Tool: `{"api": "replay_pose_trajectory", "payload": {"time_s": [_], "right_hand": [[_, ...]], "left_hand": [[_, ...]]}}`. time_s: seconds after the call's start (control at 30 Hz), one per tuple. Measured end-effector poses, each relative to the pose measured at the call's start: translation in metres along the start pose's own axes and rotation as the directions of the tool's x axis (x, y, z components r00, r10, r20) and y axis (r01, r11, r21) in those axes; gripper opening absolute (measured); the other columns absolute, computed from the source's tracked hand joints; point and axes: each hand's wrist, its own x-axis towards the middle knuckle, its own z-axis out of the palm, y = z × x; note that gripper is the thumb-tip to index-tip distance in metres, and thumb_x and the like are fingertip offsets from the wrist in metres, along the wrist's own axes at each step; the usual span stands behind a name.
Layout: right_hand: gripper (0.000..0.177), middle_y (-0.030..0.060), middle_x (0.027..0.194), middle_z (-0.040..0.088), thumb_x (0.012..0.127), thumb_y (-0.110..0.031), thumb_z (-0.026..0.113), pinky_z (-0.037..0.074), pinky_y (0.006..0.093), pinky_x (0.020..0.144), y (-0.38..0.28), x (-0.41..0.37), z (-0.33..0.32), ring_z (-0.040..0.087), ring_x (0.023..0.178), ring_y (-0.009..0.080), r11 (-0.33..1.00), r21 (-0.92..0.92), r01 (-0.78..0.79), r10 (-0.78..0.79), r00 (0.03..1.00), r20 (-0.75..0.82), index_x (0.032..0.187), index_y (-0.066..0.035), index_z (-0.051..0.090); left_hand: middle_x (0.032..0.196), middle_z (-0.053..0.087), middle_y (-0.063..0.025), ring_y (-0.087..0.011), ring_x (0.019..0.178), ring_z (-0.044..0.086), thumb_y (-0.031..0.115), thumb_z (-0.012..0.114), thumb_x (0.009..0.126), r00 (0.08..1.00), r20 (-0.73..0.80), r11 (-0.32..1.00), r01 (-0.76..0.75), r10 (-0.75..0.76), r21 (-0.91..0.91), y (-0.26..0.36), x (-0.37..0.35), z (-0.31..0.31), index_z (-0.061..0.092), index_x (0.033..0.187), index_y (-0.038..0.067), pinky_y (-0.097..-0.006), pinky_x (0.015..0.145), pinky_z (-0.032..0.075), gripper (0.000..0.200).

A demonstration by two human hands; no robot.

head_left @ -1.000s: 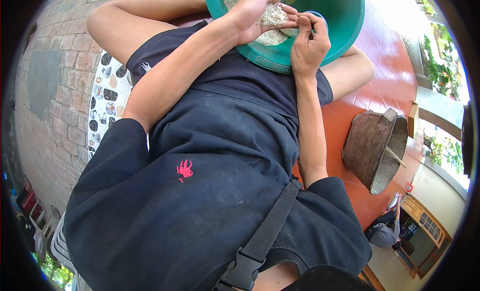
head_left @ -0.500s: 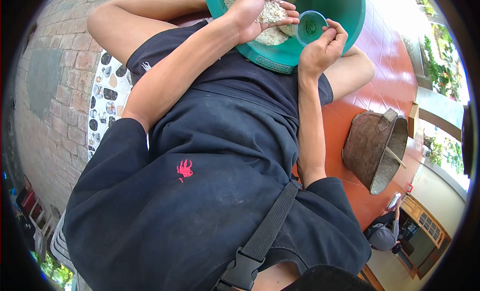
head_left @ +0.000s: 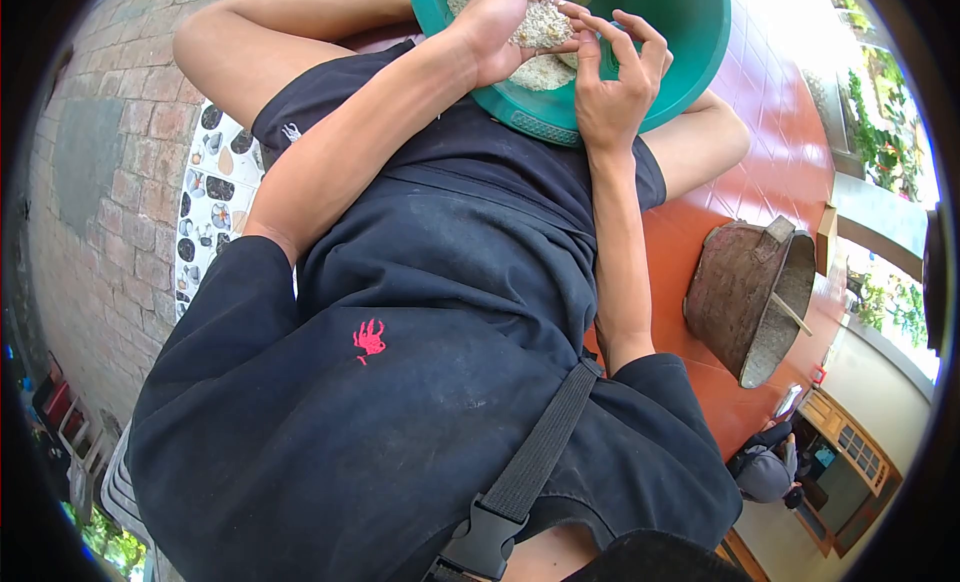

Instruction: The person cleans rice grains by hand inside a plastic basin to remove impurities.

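Observation:
My left hand (head_left: 498, 32) is palm up and cupped around a heap of pale grains that look like rice (head_left: 543, 25), above a green plastic basin (head_left: 690, 52) in my lap. Close against its fingertips is my right hand (head_left: 622, 82), its fingers bent and spread apart, with thumb and index finger beside the grains. Nothing shows clearly between them. More grain (head_left: 543, 73) lies in the basin under my left hand. The clear round cup seen earlier is not visible.
A worn brown bucket-shaped container (head_left: 735, 292) with a stick (head_left: 790, 315) in it lies tilted on the red tiled floor (head_left: 690, 382) to my right. A patterned stone-like surface (head_left: 212, 182) is at my left. Another person (head_left: 768, 470) is farther off, near a wooden-framed window or door.
My right hand has let go of the clear round cup, which is out of sight. It has moved left to my left hand's fingertips. The left hand stays in place with the grain.

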Motion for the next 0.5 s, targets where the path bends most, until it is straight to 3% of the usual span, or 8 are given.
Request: {"api": "replay_pose_trajectory", "payload": {"time_s": [0.37, 0.5], "right_hand": [[0.018, 0.0095, 0.117, 0.065, 0.089, -0.013, 0.077, 0.044, 0.0406, 0.095, -0.002, 0.0, 0.001, 0.054, 0.111, 0.0279, 1.0, -0.027, 0.007, -0.004, 0.993, 0.12, 0.106, -0.014, 0.08], [0.014, 0.0117, 0.113, 0.065, 0.089, -0.01, 0.077, 0.045, 0.039, 0.094, -0.003, 0.0, 0.001, 0.054, 0.11, 0.0278, 0.998, 0.038, -0.053, 0.047, 0.989, 0.142, 0.103, -0.01, 0.08]], "left_hand": [[0.094, 0.072, -0.013, -0.0253, 0.085, 0.07, 0.023, 0.036, 0.107, 0.999, -0.045, 0.998, 0.019, -0.016, 0.063, -0.001, -0.001, 0.0, 0.067, 0.104, 0.0, -0.0381, 0.081, 0.059, 0.038], [0.093, 0.072, -0.0127, -0.025, 0.083, 0.071, 0.023, 0.037, 0.107, 0.999, 0.022, 0.998, 0.029, -0.03, 0.052, -0.003, 0.004, -0.006, 0.066, 0.101, 0.001, -0.038, 0.08, 0.059, 0.037]]}}
